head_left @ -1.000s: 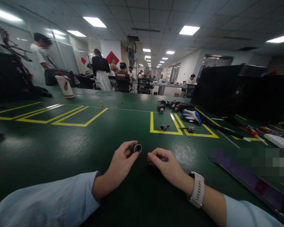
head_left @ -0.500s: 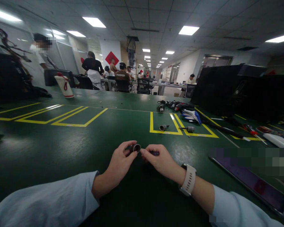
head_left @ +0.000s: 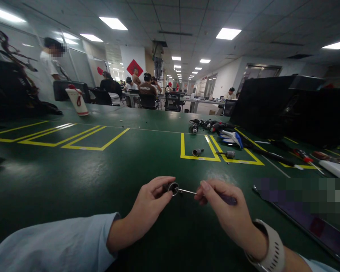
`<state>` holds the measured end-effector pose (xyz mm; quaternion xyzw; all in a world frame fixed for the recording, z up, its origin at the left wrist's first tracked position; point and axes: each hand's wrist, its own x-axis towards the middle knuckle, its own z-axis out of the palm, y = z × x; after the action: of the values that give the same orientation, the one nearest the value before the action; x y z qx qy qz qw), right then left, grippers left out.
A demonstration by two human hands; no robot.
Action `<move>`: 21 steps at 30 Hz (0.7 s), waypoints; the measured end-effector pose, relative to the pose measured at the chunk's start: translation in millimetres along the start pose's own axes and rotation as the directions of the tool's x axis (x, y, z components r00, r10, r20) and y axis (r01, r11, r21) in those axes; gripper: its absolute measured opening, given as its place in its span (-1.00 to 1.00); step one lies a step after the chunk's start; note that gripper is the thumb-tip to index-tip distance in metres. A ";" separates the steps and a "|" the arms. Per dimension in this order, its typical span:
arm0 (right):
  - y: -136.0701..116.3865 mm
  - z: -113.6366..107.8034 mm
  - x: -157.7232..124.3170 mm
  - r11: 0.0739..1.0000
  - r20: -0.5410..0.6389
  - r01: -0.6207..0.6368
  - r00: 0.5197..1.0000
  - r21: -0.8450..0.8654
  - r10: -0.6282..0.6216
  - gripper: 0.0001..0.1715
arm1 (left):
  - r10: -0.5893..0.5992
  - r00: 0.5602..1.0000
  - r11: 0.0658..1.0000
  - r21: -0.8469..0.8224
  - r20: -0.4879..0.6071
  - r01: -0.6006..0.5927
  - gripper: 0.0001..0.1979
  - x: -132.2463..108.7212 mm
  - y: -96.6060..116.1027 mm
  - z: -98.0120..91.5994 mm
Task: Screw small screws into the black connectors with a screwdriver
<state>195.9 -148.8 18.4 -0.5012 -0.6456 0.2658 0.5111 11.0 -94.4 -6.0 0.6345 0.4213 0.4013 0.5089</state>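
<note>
The small, grey, hollow metal cylinder (head_left: pixel 174 189) sits pinched in the left hand (head_left: pixel 150 204), and right of that cylinder the right hand (head_left: pixel 228 212) grips a purple-handled screwdriver (head_left: pixel 187 191), silver shaft straight at the open mouth!

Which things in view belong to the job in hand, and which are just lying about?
In use:
cup-shaped metal part, in the left hand
purple-handled tool, in the right hand, shaft tip at the part's mouth

Apparently just lying about:
phone
blue-and-white glove
red-handled screwdriver
white cup
two similar metal parts, possibly related
</note>
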 end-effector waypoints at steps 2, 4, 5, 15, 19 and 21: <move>-4.0 1.3 -3.2 0.979 0.030 0.140 0.990 -0.145 -0.137 -0.65 | 0.021 1.000 1.000 -0.006 0.001 -0.021 -0.69 -2.0 0.6 3.0; -5.7 3.3 -6.0 0.948 0.085 0.234 0.972 -0.217 -0.221 -0.68 | 0.033 0.999 0.999 -0.019 -0.001 -0.033 -0.69 -3.5 1.7 5.3; -5.8 4.3 -7.2 0.937 0.109 0.262 0.964 -0.232 -0.243 -0.70 | 0.035 0.999 0.999 -0.026 0.000 -0.035 -0.69 -4.0 2.2 6.1; -9.9 8.2 -9.8 0.889 0.218 0.348 0.931 -0.297 -0.292 -0.73 | -0.005 1.000 1.000 -0.010 -0.019 0.005 -0.74 -0.5 2.5 7.2; -11.7 7.9 -11.6 0.868 0.242 0.374 0.921 -0.326 -0.306 -0.75 | -0.014 1.000 1.000 -0.007 -0.023 0.013 -0.73 -0.6 3.1 7.1; -11.3 7.8 -12.3 0.859 0.261 0.388 0.914 -0.334 -0.312 -0.76 | 0.003 1.000 1.000 -0.013 -0.022 -0.003 -0.74 -0.7 3.5 7.1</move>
<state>184.1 -162.9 20.7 -0.4351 -0.8127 0.0868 0.3778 17.9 -97.7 -3.7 0.6274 0.4231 0.4118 0.5077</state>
